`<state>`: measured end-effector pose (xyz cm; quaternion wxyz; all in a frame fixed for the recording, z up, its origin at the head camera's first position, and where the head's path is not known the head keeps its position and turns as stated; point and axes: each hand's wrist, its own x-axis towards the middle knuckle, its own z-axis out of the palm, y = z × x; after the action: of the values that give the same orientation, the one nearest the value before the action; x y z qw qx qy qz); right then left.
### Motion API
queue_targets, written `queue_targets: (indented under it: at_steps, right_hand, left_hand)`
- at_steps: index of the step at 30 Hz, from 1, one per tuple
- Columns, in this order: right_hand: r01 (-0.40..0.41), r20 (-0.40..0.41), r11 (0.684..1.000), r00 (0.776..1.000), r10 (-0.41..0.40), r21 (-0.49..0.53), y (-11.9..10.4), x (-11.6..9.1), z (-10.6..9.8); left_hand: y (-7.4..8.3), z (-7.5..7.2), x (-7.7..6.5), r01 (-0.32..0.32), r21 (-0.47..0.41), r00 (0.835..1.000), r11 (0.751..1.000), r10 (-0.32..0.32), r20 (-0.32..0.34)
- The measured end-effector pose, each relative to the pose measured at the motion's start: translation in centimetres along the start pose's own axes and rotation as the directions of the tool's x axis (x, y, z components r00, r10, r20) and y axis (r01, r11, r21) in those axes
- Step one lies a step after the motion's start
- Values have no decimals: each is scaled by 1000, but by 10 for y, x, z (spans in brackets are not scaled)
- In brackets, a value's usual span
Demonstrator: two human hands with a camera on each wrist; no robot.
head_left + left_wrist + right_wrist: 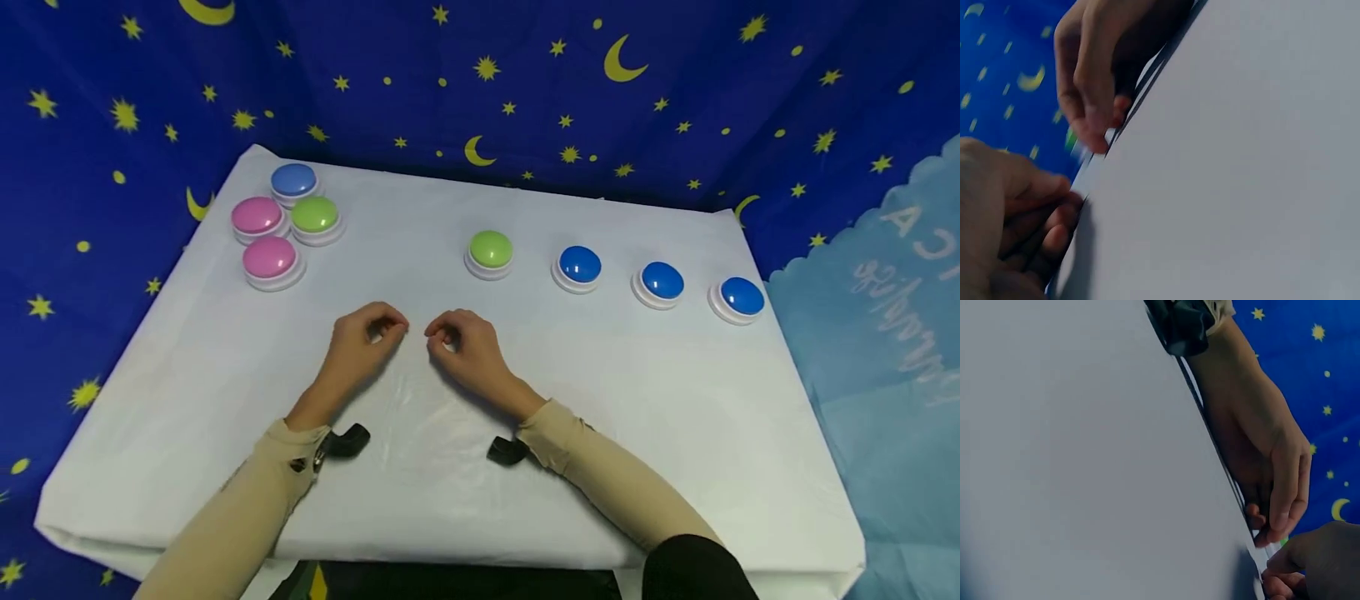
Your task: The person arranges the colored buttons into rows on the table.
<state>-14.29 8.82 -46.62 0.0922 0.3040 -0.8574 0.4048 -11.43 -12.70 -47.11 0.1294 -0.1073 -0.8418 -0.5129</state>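
Your left hand [358,343] and right hand [474,354] are both around the middle of the tabletop [420,475], fingertips facing each other but not quite touching. Fingers loosely curled on each, thumb right by the index tip, so a pretty narrow grip, and both look empty to me. Closest to your right hand is the lone green button [491,249], sitting on the far-edge side of it. From there three blue buttons [662,281] run in a line toward the right edge. Over by the far left corner you've got four bunched up: a light blue button [293,179], another green button [315,214] and two pink buttons [269,257]. Starry cloth [420,108] hangs behind the far edge.
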Motion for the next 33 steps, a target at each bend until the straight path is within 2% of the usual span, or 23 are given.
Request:
queue_targets:
  at_steps: [2,5,8,11,13,15,16,18,22,24,25,28,33]
  right_hand:
    - [5,1,1000,1000,-5,-2,-6,13,16]
    - [-25,3,1000,1000,25,-12,-13,32,37]
    - [-69,10,997,998,69,-31,-19,51,57]
    - [-106,11,993,994,106,-47,-26,70,74]
    - [-126,12,991,992,127,-55,-31,83,87]
    - [-140,13,988,990,141,-59,-35,96,99]
    - [-146,17,988,989,147,-59,-38,103,106]
    - [-149,28,986,988,152,-72,-42,115,118]
    - [-133,52,985,989,139,-113,-50,133,134]
    - [-113,70,985,990,123,-134,-53,138,141]
    - [-105,76,985,990,116,-137,-54,140,144]
    - [-81,93,986,991,95,-145,-57,144,151]
    - [-86,108,986,989,102,-143,-59,147,153]
  left_hand:
    - [-10,-18,1,50,47,992,998,-44,-116]
    - [-24,-46,2,130,95,960,987,-101,-263]
    - [-36,-71,0,201,130,909,971,-136,-395]
    - [-44,-94,0,291,147,842,945,-180,-508]
    - [-50,-106,0,356,138,800,924,-225,-556]
    - [-55,-117,2,407,119,776,906,-274,-568]
    - [-57,-121,3,430,107,769,896,-302,-564]
    - [-63,-127,7,459,110,777,882,-338,-531]
    - [-71,-135,18,448,190,843,874,-341,-415]
    - [-74,-139,22,414,231,879,881,-321,-352]
    - [-75,-141,23,400,240,891,885,-315,-326]
    - [-78,-146,25,368,242,911,898,-296,-286]
    - [-84,-152,27,333,226,918,916,-259,-302]
